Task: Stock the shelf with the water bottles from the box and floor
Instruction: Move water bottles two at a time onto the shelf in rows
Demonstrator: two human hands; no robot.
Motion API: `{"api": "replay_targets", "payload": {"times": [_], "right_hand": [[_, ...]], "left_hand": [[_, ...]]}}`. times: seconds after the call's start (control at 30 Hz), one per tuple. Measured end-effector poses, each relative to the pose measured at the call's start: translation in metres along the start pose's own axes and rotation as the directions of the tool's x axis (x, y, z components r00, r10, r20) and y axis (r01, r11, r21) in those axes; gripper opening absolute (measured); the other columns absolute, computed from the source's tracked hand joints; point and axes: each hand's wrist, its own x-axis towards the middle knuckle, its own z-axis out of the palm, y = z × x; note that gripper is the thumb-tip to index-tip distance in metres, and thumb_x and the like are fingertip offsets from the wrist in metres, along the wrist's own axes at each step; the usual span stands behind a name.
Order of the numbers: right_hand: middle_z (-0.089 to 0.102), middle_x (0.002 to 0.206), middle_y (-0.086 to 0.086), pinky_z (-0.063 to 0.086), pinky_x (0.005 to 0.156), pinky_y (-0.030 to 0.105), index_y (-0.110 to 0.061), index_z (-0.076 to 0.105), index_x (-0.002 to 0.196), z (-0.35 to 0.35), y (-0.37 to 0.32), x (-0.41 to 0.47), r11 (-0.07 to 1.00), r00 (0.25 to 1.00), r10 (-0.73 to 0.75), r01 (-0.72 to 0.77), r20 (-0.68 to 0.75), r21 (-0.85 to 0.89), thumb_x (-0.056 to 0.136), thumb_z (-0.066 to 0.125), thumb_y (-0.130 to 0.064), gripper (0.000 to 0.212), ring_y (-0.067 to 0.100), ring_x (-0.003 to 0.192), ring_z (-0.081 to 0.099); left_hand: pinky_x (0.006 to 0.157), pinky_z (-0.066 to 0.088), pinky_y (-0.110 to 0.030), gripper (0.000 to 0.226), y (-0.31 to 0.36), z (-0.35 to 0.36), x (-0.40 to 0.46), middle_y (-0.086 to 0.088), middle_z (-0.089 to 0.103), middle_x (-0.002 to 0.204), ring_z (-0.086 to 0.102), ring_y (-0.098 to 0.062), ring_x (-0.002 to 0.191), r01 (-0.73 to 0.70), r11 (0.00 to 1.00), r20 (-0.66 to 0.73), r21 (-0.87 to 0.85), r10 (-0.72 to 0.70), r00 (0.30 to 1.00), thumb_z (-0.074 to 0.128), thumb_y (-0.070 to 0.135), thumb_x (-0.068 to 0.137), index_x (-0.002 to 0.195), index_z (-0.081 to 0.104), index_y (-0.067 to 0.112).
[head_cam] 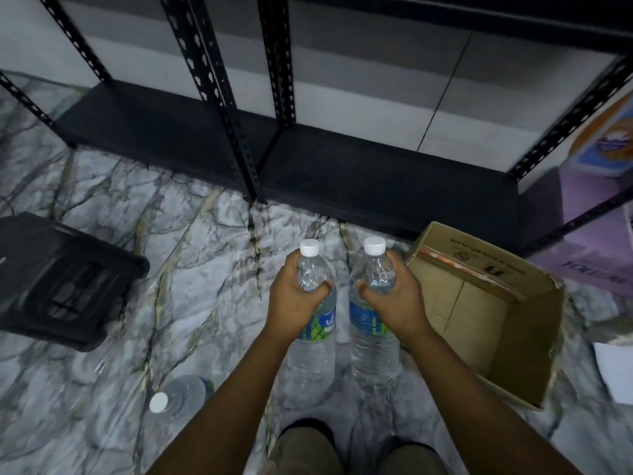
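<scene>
My left hand (294,296) grips the upper part of a clear water bottle (313,358) with a white cap and a blue-green label. My right hand (394,296) grips a second such bottle (373,351) the same way. Both bottles are upright, side by side above the marbled floor. A third bottle (181,394) stands on the floor at lower left, partly behind my left forearm. The cardboard box (479,303) lies open to the right with nothing visible inside. The black metal shelf (342,173) stands ahead, its bottom board bare.
A black plastic stool (61,279) sits on the floor at left. Purple packages (596,234) and an orange-printed pack (609,138) fill the rack at far right. A white sheet (616,368) lies right of the box. Perforated shelf posts (219,97) rise ahead.
</scene>
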Motion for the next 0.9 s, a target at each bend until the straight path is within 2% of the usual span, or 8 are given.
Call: {"api": "replay_targets", "payload": {"times": [0.1,0.3,0.37,0.53,0.63,0.73,0.83,0.9], "right_hand": [[0.064,0.114,-0.010,0.050,0.094,0.037,-0.038,0.052,0.120,-0.040,-0.001,-0.005,1.000,0.998,0.020,-0.020,-0.058,0.008,0.070,0.082,-0.027,0.060,0.009,0.104,0.062],[0.065,0.111,-0.013,0.053,0.091,0.042,-0.041,0.051,0.119,-0.119,0.008,-0.010,0.998,0.992,0.055,-0.051,-0.116,0.036,0.057,0.072,-0.052,0.066,0.009,0.101,0.063],[0.064,0.110,-0.015,0.053,0.090,0.042,-0.046,0.050,0.117,-0.142,0.008,-0.013,0.997,0.988,0.063,-0.058,-0.138,0.041,0.057,0.071,-0.053,0.064,0.009,0.101,0.063],[0.064,0.113,-0.015,0.053,0.089,0.044,-0.040,0.050,0.122,-0.186,0.008,-0.021,0.999,0.983,0.040,-0.033,-0.178,0.042,0.061,0.071,-0.055,0.066,0.009,0.103,0.063],[0.065,0.108,-0.014,0.054,0.086,0.046,-0.047,0.050,0.117,-0.201,0.001,-0.028,0.999,0.978,0.017,-0.007,-0.210,0.047,0.062,0.072,-0.051,0.059,0.010,0.099,0.064],[0.065,0.106,-0.012,0.054,0.085,0.047,-0.052,0.049,0.112,-0.211,-0.008,-0.035,0.998,0.967,-0.007,0.024,-0.253,0.063,0.062,0.071,-0.049,0.055,0.011,0.097,0.064],[0.064,0.108,-0.010,0.054,0.087,0.046,-0.047,0.049,0.115,-0.220,-0.016,-0.042,0.998,0.959,0.001,0.016,-0.283,0.057,0.062,0.071,-0.050,0.058,0.011,0.098,0.064],[0.063,0.111,-0.007,0.053,0.088,0.043,-0.041,0.049,0.121,-0.225,-0.021,-0.046,0.999,0.947,0.010,0.006,-0.321,0.049,0.063,0.072,-0.048,0.063,0.011,0.101,0.062]], "left_hand": [[0.079,0.050,-0.015,0.053,0.028,0.030,-0.008,0.017,0.066,0.103,0.063,0.002,0.095,-0.032,0.999,0.030,0.026,0.031,0.999,0.078,0.017,0.076,0.109,0.050,0.049],[0.073,0.046,-0.007,0.050,0.081,0.093,-0.035,0.010,0.068,0.101,0.064,0.005,0.087,-0.089,0.995,0.064,0.041,0.086,0.994,0.075,0.006,0.077,0.108,0.053,0.038],[0.073,0.046,-0.007,0.051,0.092,0.112,-0.041,0.009,0.068,0.102,0.064,0.005,0.087,-0.093,0.994,0.063,0.056,0.089,0.994,0.076,0.009,0.076,0.111,0.053,0.037],[0.072,0.048,-0.009,0.049,0.122,0.148,-0.054,0.012,0.068,0.099,0.065,0.004,0.086,-0.123,0.991,0.090,0.055,0.118,0.989,0.076,0.010,0.076,0.115,0.054,0.030],[0.075,0.050,-0.014,0.050,0.135,0.159,-0.057,0.010,0.067,0.101,0.065,0.001,0.088,-0.162,0.985,0.118,0.054,0.155,0.981,0.077,0.012,0.076,0.118,0.054,0.028],[0.076,0.050,-0.014,0.055,0.147,0.165,-0.055,0.010,0.067,0.103,0.064,-0.001,0.092,-0.207,0.976,0.146,0.067,0.196,0.970,0.078,0.015,0.075,0.119,0.050,0.034],[0.077,0.050,-0.017,0.058,0.161,0.171,-0.054,0.012,0.067,0.101,0.064,-0.001,0.091,-0.253,0.965,0.174,0.062,0.239,0.955,0.077,0.014,0.075,0.115,0.046,0.044],[0.073,0.047,-0.012,0.058,0.169,0.173,-0.053,0.014,0.066,0.099,0.063,0.003,0.088,-0.289,0.955,0.202,0.062,0.272,0.941,0.077,0.015,0.076,0.113,0.045,0.045]]}}
